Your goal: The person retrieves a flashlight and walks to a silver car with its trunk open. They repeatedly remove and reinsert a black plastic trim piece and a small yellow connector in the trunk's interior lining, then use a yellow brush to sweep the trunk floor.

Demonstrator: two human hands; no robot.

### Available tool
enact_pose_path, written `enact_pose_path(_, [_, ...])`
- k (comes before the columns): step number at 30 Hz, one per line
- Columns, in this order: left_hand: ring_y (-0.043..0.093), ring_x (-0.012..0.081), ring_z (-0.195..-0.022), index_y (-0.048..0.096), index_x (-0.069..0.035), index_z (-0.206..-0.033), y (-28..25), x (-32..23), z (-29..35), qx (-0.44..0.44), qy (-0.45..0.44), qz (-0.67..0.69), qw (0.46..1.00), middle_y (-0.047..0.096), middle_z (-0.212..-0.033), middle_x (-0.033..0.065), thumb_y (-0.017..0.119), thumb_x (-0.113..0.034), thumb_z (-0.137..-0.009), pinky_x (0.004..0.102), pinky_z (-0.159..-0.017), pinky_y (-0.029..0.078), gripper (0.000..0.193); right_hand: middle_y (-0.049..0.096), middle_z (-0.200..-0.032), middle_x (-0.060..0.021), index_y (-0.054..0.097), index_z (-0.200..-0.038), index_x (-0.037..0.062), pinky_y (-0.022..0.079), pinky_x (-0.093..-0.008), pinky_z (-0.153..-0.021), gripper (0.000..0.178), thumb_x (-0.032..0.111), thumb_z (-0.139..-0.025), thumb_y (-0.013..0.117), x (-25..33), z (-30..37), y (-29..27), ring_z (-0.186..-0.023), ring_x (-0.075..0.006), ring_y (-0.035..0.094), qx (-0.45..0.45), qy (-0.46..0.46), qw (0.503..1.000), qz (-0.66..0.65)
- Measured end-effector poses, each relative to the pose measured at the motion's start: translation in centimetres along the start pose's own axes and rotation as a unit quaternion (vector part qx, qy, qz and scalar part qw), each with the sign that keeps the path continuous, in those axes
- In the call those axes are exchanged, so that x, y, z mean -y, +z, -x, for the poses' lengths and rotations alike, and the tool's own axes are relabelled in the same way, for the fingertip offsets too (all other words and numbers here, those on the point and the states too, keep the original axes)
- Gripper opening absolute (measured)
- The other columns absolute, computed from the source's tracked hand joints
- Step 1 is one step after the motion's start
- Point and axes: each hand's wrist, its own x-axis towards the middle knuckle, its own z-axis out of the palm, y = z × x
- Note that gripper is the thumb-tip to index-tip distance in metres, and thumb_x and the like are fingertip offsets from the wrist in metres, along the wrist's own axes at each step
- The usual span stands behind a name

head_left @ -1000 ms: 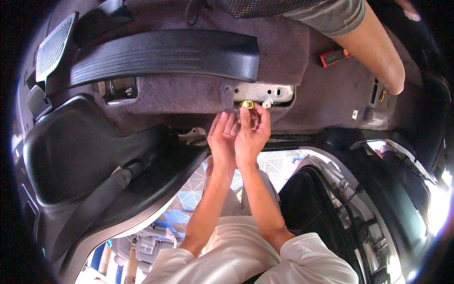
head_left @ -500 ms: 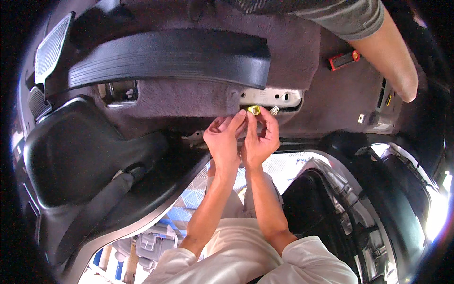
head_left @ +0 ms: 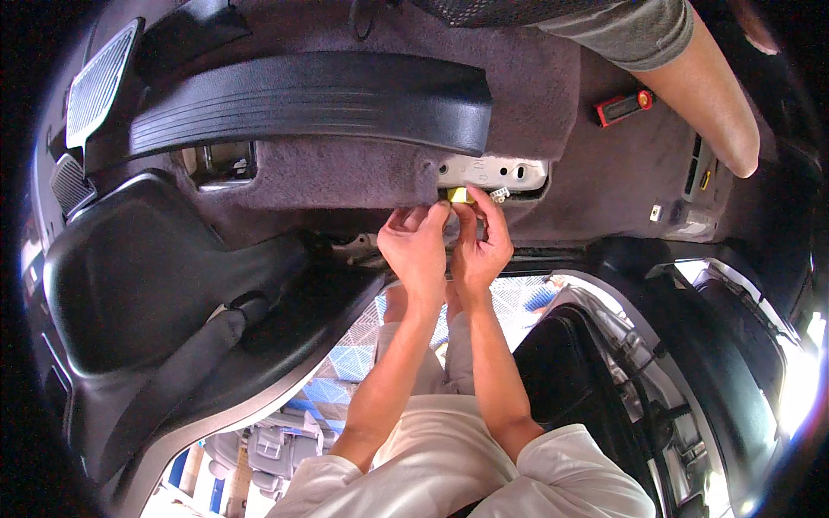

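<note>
Between the thumb and fingers of my right hand [head_left: 482, 249] is a yellow plug-like connector [head_left: 458, 195], held at the edge of a carpet opening. My left hand [head_left: 416, 250] is beside it, thumb and fingers pinched together with the tips close to the connector. What the left fingers hold, if anything, is hidden. A white connector [head_left: 500, 195] stands just right of the yellow one. Behind both, a pale metal plate [head_left: 484, 173] with round holes shows through the cut-out in the dark carpet [head_left: 345, 180].
A long black trim panel [head_left: 311, 99] lies across the carpet beyond my hands. Ribbed pedals [head_left: 104, 86] are at far left, above black side trim with a seat belt [head_left: 199, 358]. A red-and-black tool [head_left: 623, 108] lies near another person's arm [head_left: 712, 104] at right.
The yellow connector has turned in my right fingers, its open end no longer facing me. My right index finger has moved up over it. The whole view has shifted slightly.
</note>
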Motion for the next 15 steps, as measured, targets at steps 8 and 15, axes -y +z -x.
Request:
enact_pose_path(8, [0.056, 0.0054, -0.073, 0.062, 0.003, -0.083, -0.1, 0.8, 0.2, -0.016, 0.019, 0.018, 1.0, 0.064, -0.079, -0.0019, 0.074, 0.002, -0.083, 0.0216, -0.066, 0.044, 0.013, 0.076, -0.104, -0.0118, 0.072, -0.111, -0.0022, 0.056, -0.0308, -0.084, 0.019, -0.005, -0.093, 0.072, -0.1, 0.2, 1.0, -0.093, -0.0178, 0.072, -0.057, 0.018, 0.997, -0.047])
enact_pose_path(15, [0.064, 0.0094, -0.074, 0.069, 0.006, -0.091, -1.2, 2.2, -0.1, -0.014, 0.055, -0.026, 0.998, 0.071, -0.086, 0.0042, 0.078, -0.004, -0.086, 0.0229, -0.068, 0.052, 0.014, 0.072, -0.105, -0.0108, 0.074, -0.111, -0.0012, 0.053, -0.0298, -0.087, 0.018, -0.005, -0.094, 0.072, 1.1, -0.8, 0.6, -0.097, -0.02, 0.069, 0.004, -0.043, 0.998, 0.038])
